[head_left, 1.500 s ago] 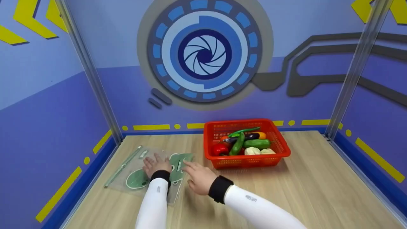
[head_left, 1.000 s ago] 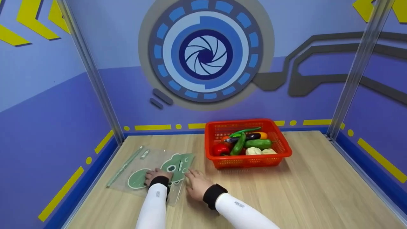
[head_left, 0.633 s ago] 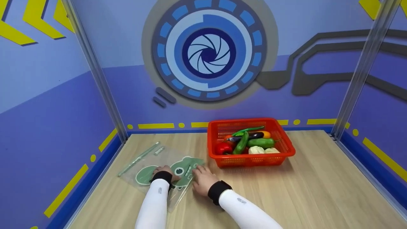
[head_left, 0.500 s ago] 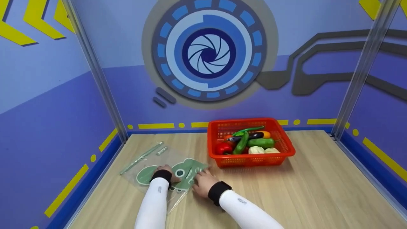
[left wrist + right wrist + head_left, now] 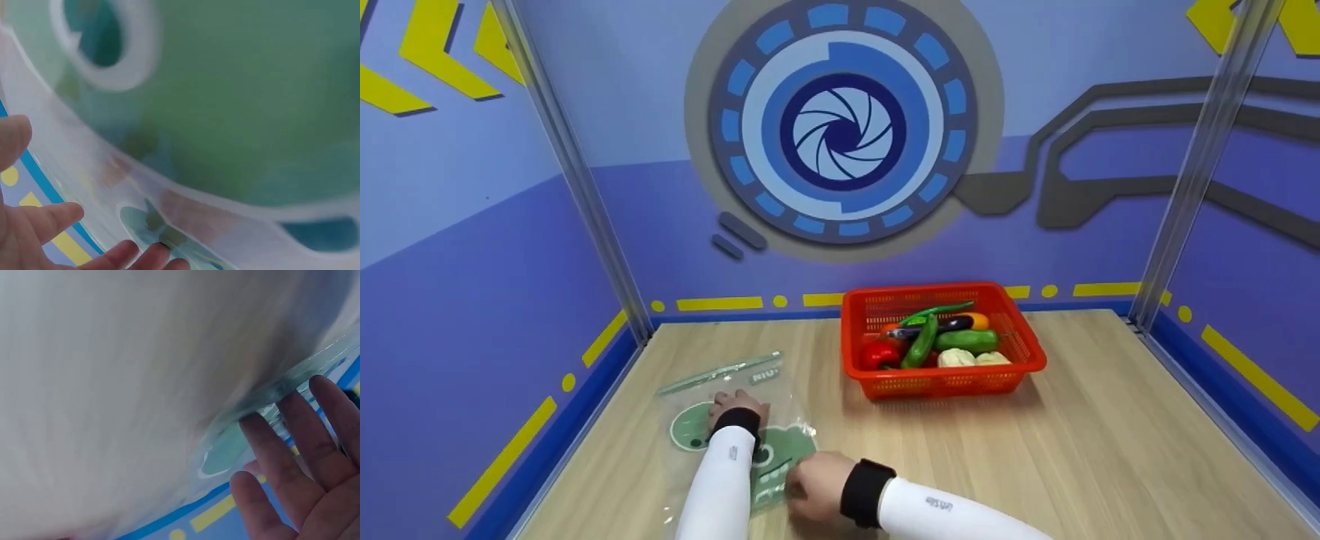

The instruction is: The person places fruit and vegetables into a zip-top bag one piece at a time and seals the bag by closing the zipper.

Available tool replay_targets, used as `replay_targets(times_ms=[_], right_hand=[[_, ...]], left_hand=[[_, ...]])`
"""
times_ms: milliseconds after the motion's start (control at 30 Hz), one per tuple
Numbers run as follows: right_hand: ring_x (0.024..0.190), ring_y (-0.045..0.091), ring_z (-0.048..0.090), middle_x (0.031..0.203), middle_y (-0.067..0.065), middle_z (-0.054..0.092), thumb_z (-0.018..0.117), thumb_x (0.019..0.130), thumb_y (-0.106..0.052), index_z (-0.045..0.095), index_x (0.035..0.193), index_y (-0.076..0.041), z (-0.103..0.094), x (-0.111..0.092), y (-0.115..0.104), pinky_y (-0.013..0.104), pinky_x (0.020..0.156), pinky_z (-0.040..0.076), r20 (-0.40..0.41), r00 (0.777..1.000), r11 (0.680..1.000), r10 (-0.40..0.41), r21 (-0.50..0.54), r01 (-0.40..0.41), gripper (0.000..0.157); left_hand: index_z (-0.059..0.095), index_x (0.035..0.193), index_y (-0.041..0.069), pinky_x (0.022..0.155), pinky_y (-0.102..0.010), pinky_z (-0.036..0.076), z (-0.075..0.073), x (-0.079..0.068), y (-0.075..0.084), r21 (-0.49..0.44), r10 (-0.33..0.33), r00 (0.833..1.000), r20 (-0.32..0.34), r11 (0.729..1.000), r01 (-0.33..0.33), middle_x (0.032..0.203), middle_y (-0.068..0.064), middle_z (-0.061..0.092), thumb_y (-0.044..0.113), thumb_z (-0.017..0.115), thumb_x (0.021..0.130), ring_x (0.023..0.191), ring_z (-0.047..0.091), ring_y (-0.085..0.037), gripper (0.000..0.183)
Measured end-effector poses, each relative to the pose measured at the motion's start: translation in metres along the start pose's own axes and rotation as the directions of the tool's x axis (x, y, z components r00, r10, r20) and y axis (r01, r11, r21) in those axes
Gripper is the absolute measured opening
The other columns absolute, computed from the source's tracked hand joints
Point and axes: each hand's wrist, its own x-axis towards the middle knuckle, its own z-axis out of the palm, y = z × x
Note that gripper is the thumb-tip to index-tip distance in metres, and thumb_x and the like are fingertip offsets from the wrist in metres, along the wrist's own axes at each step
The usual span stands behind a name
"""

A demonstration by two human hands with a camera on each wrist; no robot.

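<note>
A clear zip bag (image 5: 789, 409) with a green cartoon print lies flat on the left of the table, its green zip strip (image 5: 720, 373) at the far end. My left hand (image 5: 737, 411) rests on the bag with spread fingers; they also show against the plastic in the left wrist view. At the bag's near right edge is my right hand (image 5: 819, 486). In the right wrist view, the fingers (image 5: 281, 461) look extended and touch the bag's edge, the thumb apart from them. My left forearm hides part of the print.
A red plastic basket (image 5: 949, 384) stands at the back, right of the bag. Inside are a red pepper (image 5: 879, 354), green peppers (image 5: 966, 342), an eggplant (image 5: 956, 323) and whitish bulbs (image 5: 957, 358). Printed panels and metal posts border the wooden table (image 5: 1080, 450).
The bag has turned clockwise, its zip strip swinging toward the back and its printed end coming nearer me. My right hand has moved toward me with that end. My left hand stays on the bag.
</note>
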Motion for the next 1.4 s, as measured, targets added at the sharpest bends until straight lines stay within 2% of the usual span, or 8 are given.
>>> replay_targets(times_ms=[133, 333, 433, 533, 667, 800, 1067, 1400], right_hand=[[0.075, -0.005, 0.061, 0.091, -0.013, 0.075, 0.072, 0.093, -0.028, 0.079, 0.106, -0.021, 0.002, -0.007, -0.017, 0.013, 0.069, 0.049, 0.110, 0.986, 0.975, -0.127, 0.195, 0.104, 0.016], [0.086, -0.006, 0.063, 0.107, 0.004, 0.079, 0.067, 0.098, -0.015, 0.075, 0.120, -0.006, -0.009, -0.008, -0.024, 0.014, 0.083, 0.052, 0.253, 0.936, 0.789, -0.245, 0.613, 0.041, 0.026], [0.087, -0.006, 0.062, 0.106, 0.005, 0.079, 0.065, 0.095, -0.009, 0.076, 0.114, -0.004, -0.015, -0.001, -0.015, 0.013, 0.082, 0.050, 0.135, 0.974, 0.843, -0.183, 0.532, 0.084, 0.023], [0.085, 0.000, 0.063, 0.101, 0.005, 0.079, 0.064, 0.092, -0.005, 0.077, 0.105, -0.004, -0.019, 0.008, -0.001, 0.016, 0.079, 0.051, -0.040, 0.999, 0.897, -0.007, 0.442, 0.024, 0.018], [0.095, 0.017, 0.066, 0.108, 0.009, 0.074, 0.066, 0.089, -0.006, 0.074, 0.104, -0.005, -0.018, 0.015, 0.020, 0.031, 0.085, 0.053, -0.193, 0.952, 0.871, 0.235, 0.477, -0.119, 0.016], [0.108, 0.030, 0.059, 0.118, 0.013, 0.065, 0.069, 0.087, -0.009, 0.067, 0.112, -0.005, -0.011, 0.017, 0.035, 0.044, 0.092, 0.051, -0.263, 0.903, 0.881, 0.339, 0.425, -0.208, 0.026], [0.116, 0.041, 0.052, 0.130, 0.026, 0.060, 0.070, 0.084, -0.013, 0.057, 0.131, 0.008, -0.001, 0.017, 0.044, 0.053, 0.101, 0.045, -0.216, 0.872, 0.848, 0.440, 0.420, -0.323, 0.053], [0.084, 0.020, 0.061, 0.094, 0.013, 0.071, 0.074, 0.081, -0.008, 0.070, 0.105, 0.006, 0.004, 0.016, 0.038, 0.035, 0.083, 0.055, -0.119, 0.919, 0.860, 0.375, 0.414, -0.298, 0.028]], left_hand=[[0.050, 0.140, -0.012, 0.101, -0.059, 0.045, 0.003, -0.001, -0.003, 0.019, 0.013, 1.000, 0.004, 1.000, -0.013, 0.134, -0.041, 0.046, 0.047, 0.055, 0.099, 0.122, 0.048, -0.052, 0.071], [0.042, 0.148, -0.008, 0.112, -0.060, 0.040, -0.004, -0.012, -0.001, 0.016, 0.028, 0.997, 0.067, 0.999, -0.029, 0.143, -0.043, 0.040, 0.057, 0.073, 0.086, 0.132, 0.041, -0.053, 0.095], [0.041, 0.151, -0.004, 0.114, -0.062, 0.036, -0.021, -0.027, 0.006, -0.006, 0.046, 0.993, 0.112, 0.999, -0.046, 0.145, -0.043, 0.039, 0.048, 0.081, 0.082, 0.135, 0.040, -0.054, 0.095], [0.044, 0.153, 0.004, 0.117, -0.063, 0.034, -0.025, -0.027, 0.007, -0.051, 0.073, 0.984, 0.162, 0.997, -0.066, 0.149, -0.041, 0.038, 0.040, 0.087, 0.078, 0.140, 0.038, -0.054, 0.093], [0.050, 0.149, 0.003, 0.119, -0.062, 0.031, -0.021, -0.023, 0.011, -0.087, 0.092, 0.979, 0.180, 0.993, -0.077, 0.153, -0.041, 0.035, 0.045, 0.086, 0.079, 0.144, 0.033, -0.055, 0.089], [0.055, 0.138, -0.012, 0.119, -0.056, 0.035, -0.009, -0.019, 0.019, -0.064, 0.172, 0.980, 0.104, 0.984, -0.166, 0.148, -0.040, 0.044, 0.049, 0.071, 0.091, 0.141, 0.041, -0.053, 0.078], [0.073, 0.109, -0.004, 0.093, -0.048, 0.056, -0.007, -0.025, 0.044, -0.070, 0.187, 0.982, 0.013, 0.980, -0.185, 0.114, -0.023, 0.072, 0.032, 0.063, 0.101, 0.108, 0.070, -0.036, 0.038], [0.076, 0.086, 0.004, 0.086, -0.050, 0.054, 0.011, -0.027, 0.048, -0.037, 0.129, 0.991, -0.046, 0.991, -0.130, 0.094, -0.016, 0.075, 0.026, 0.070, 0.092, 0.091, 0.069, -0.035, 0.024]])
